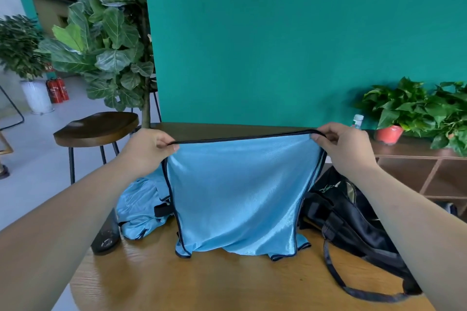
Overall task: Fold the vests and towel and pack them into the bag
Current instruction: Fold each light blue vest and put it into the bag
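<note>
A light blue vest (pixel 237 194) with dark trim hangs stretched between my hands, its lower end resting on the wooden table (pixel 202 283). My left hand (pixel 149 151) pinches its upper left corner and my right hand (pixel 346 146) pinches the upper right corner. More light blue fabric (pixel 141 207) lies crumpled on the table to the left, behind the held vest. A black bag (pixel 353 222) sits on the table to the right, its strap (pixel 348 285) trailing toward the front edge. I cannot pick out a towel.
A dark bottle (pixel 107 235) lies near the table's left edge. A wooden stool (pixel 97 127) stands left of the table, with a tall leafy plant (pixel 108 40) behind it. A low shelf (pixel 427 169) at right carries potted plants (pixel 404 108) and a small bottle (pixel 357 120). A green wall rises behind.
</note>
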The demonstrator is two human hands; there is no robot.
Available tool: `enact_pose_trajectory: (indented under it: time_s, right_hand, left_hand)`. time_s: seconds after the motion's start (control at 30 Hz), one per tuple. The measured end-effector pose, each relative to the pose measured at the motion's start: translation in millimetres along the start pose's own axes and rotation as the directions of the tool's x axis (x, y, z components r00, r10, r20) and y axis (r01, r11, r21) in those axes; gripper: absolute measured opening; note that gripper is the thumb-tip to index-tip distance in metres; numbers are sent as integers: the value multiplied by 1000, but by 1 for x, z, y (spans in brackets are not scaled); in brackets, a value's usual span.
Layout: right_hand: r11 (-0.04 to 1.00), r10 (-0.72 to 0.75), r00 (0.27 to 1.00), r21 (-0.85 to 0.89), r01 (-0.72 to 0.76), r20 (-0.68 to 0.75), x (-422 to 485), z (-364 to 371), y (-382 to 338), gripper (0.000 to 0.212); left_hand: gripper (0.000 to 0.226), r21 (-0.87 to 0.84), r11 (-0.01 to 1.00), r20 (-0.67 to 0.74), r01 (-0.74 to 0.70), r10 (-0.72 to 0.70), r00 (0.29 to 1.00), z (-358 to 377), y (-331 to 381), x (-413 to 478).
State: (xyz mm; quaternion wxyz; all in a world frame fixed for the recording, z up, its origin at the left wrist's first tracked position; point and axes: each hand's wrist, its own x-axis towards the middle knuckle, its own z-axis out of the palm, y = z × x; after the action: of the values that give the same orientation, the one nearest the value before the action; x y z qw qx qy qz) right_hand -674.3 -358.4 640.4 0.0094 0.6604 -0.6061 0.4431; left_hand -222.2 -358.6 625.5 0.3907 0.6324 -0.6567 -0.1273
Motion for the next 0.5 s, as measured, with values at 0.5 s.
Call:
enact_pose_trajectory:
  time_s: [0.5]
  right_hand:
    - [981, 159, 921, 160, -107, -357, 41, -42, -82, 28]
  left_hand:
    - [24, 172, 951, -659, -256, 304, 688, -61, 100, 21]
